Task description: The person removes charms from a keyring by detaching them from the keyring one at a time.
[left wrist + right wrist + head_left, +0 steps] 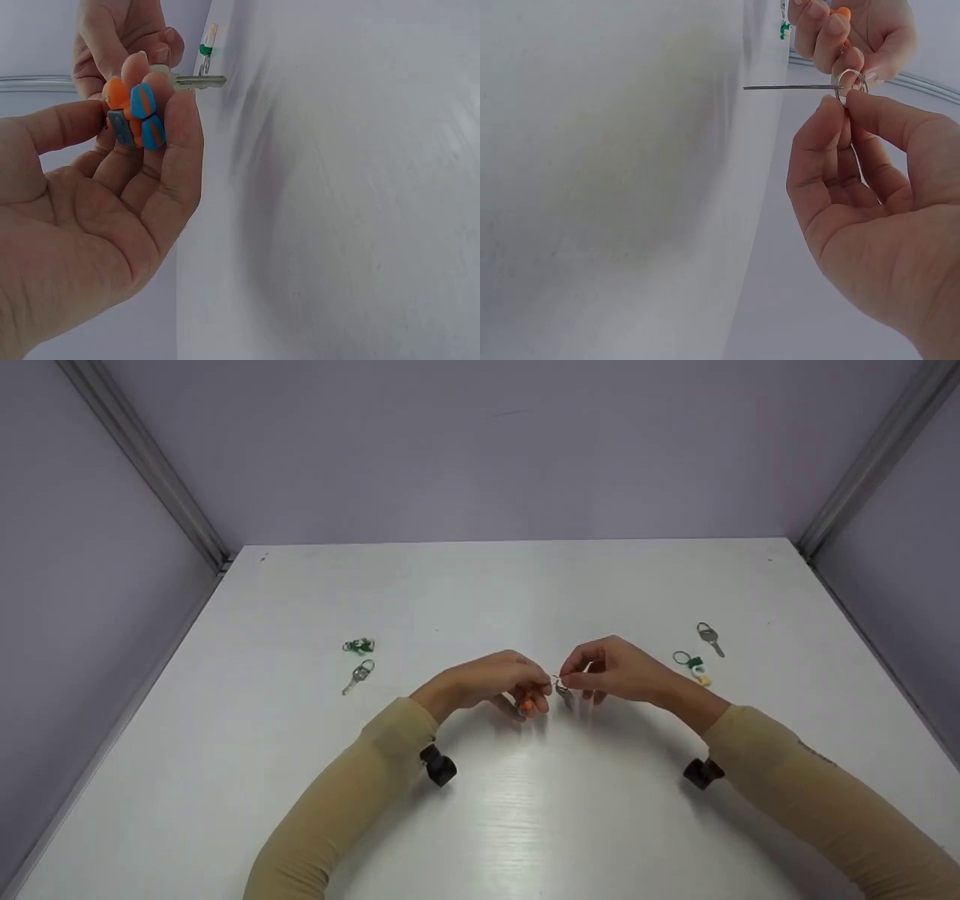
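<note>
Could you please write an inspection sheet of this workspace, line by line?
Surface: white table, glossy.
Job's things: key on a metal ring, held between both hands above the table.
Clutter: key and green tag at left; key and ring with tags at right.
Hands: left hand and right hand pinch the ring together.
Cables: nothing seen.
Surroundings: plain lilac walls, metal corner rails.
</note>
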